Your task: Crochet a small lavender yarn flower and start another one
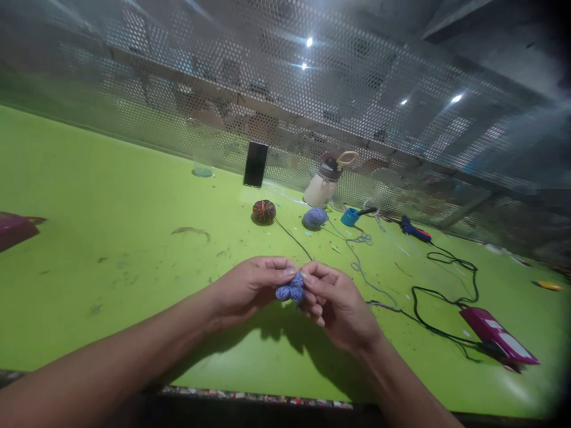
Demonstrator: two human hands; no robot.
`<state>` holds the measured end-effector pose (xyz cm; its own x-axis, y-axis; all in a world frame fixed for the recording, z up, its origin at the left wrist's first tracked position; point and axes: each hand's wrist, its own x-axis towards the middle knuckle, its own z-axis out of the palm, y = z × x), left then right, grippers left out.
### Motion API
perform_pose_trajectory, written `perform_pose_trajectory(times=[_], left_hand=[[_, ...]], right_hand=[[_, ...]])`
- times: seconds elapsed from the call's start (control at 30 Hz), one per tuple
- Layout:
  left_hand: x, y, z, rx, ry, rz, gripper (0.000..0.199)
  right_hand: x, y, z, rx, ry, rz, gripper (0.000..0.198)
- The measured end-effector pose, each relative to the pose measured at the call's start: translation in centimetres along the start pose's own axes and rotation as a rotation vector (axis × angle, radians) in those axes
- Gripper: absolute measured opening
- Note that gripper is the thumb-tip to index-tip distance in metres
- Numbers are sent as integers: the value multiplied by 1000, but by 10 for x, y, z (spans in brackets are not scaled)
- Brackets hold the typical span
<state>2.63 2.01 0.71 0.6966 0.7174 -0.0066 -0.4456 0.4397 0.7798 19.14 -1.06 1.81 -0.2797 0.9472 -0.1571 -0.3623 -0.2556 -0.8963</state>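
Observation:
A small blue-purple crochet piece [292,289] with rounded, petal-like lobes is held up between both hands, above the table. My left hand [254,284] pinches its upper left side between thumb and fingers. From the other side, my right hand [333,295] grips it with thumb and index finger, the other fingers curled below. Beyond the hands lies a matching ball of blue-purple yarn [314,218], its loose strand trailing rightward over the table. A dark multicoloured yarn ball [264,211] sits to its left, with a strand running toward my hands. Whether a hook is held cannot be made out.
On the green table [111,208] stand a phone [256,164], a bottle [323,181], a clear cup [203,163] and a blue tape roll [350,216]. At right lie a glue gun [416,229], its black cord and a magenta power strip [499,334]. A perforated metal screen [276,89] rises behind.

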Motion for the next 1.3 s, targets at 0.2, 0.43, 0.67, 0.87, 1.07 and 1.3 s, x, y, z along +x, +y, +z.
perform_pose_trajectory(times=[0.2,0.43,0.67,0.87,1.07,1.3], left_hand=[[3,3,-7,79,96,1,12],[7,2,-11,104,195,53,13],[7,1,-10,146,263,79,9],[4,4,-9,198,251,-1,13],[6,3,-12,273,219,-68,14],[6,-5,-2,166,241,-44,23]], right_hand=[[7,2,0,13,40,27,24],[11,10,-4,-81,101,-143,28],[13,16,-6,-316,115,-265,16],[12,11,-5,-345,158,-236,13],[8,8,-3,-375,173,-141,15],[8,6,-3,-438,144,-157,14]])
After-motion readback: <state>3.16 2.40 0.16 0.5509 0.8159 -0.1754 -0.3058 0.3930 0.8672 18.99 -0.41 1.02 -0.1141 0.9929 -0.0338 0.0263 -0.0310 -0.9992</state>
